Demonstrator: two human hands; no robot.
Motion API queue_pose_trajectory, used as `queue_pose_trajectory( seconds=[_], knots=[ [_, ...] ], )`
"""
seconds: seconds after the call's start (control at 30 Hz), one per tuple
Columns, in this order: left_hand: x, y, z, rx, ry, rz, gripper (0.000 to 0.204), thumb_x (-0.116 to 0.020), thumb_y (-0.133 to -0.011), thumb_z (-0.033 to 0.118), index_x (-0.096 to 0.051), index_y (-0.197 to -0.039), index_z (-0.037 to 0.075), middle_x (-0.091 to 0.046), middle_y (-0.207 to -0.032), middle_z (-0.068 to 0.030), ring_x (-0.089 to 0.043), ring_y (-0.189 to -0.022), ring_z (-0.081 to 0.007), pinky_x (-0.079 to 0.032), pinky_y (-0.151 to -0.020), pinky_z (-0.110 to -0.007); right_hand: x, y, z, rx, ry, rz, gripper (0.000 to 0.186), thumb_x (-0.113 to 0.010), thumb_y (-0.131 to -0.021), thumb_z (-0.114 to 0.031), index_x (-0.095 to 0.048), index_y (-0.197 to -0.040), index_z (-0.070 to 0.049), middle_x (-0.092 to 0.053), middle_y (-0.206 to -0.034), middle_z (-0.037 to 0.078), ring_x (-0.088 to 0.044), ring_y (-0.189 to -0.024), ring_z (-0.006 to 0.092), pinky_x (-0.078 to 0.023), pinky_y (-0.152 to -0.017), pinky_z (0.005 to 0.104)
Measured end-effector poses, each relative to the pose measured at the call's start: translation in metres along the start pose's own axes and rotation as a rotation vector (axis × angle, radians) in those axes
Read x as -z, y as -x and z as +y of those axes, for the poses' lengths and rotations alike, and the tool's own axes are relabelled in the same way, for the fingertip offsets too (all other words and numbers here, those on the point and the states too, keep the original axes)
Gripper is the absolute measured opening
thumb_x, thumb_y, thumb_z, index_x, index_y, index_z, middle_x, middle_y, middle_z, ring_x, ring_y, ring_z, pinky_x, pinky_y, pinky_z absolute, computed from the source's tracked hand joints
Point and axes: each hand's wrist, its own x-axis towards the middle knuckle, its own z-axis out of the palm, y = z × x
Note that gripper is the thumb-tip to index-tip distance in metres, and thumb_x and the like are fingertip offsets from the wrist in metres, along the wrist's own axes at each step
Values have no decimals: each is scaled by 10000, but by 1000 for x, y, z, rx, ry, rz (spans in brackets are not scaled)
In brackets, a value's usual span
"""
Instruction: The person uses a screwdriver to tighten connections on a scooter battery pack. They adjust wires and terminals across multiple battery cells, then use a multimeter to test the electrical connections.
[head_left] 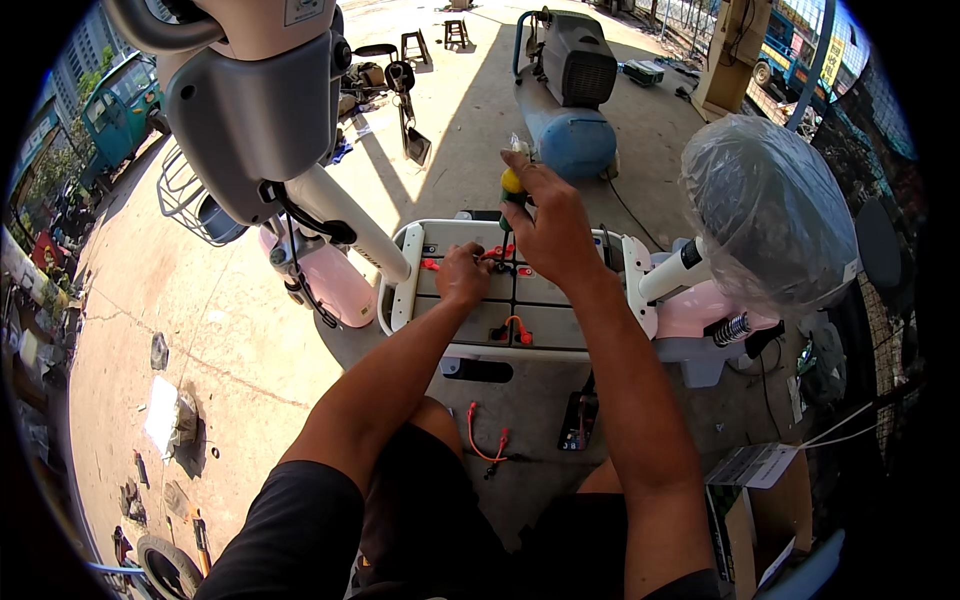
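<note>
In front of me an electric scooter's battery bay shows grey batteries (555, 325) side by side inside a white frame (404, 285). My right hand (556, 228) grips a screwdriver (511, 187) with a yellow and green handle, held upright. Its shaft points down at the terminals near the bay's middle; the exact tip is hard to make out. Just left of the shaft, my left hand (465, 276) pinches a short red cable (497, 252) at a battery terminal. An orange-red jumper cable (518, 322) links two terminals on the nearer batteries.
A loose red cable (473, 432) and a black flat device (578, 420) lie on the ground by my legs. Left rises the scooter's steering column (345, 220); right is the plastic-wrapped seat (765, 215). Beyond stands a blue air compressor (575, 140). A cardboard box (790, 500) sits lower right.
</note>
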Motion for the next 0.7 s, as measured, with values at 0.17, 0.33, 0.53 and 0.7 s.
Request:
queue_pose_trajectory(
  seconds=[0.17,0.33,0.53,0.7],
  knots=[
    [0,-1,-2,7,13,-8,273,-811,-855,278,-757,-1086,144,-672,-1079,-96,-693,-1019,-291,-551,-860,-423,11,0,-10,-85,15,-90,602,-762,-863,-50,-581,-1437,-67,-681,-1155,199,-687,-1028,342,-543,-908,406],
    [0,-1,0,5,12,-7,269,-809,-858,279,-757,-1085,145,-673,-1076,-95,-696,-1012,-289,-552,-857,-423,0,1,4,10,11,32,594,-787,-859,-84,-597,-1422,-68,-682,-1134,193,-689,-985,329,-545,-853,400],
    [2,0,2,6,16,-10,278,-808,-860,284,-761,-1096,144,-675,-1083,-101,-697,-1013,-292,-553,-861,-424,7,0,-7,-39,-10,-30,581,-764,-869,-59,-591,-1424,-52,-681,-1161,211,-688,-1029,353,-539,-894,404],
    [2,0,2,4,7,-4,284,-809,-859,289,-762,-1096,140,-674,-1086,-109,-699,-1011,-297,-553,-865,-420,1,0,2,14,-11,16,567,-782,-865,-88,-609,-1404,-52,-686,-1133,206,-695,-999,337,-550,-851,394]
  ],
)
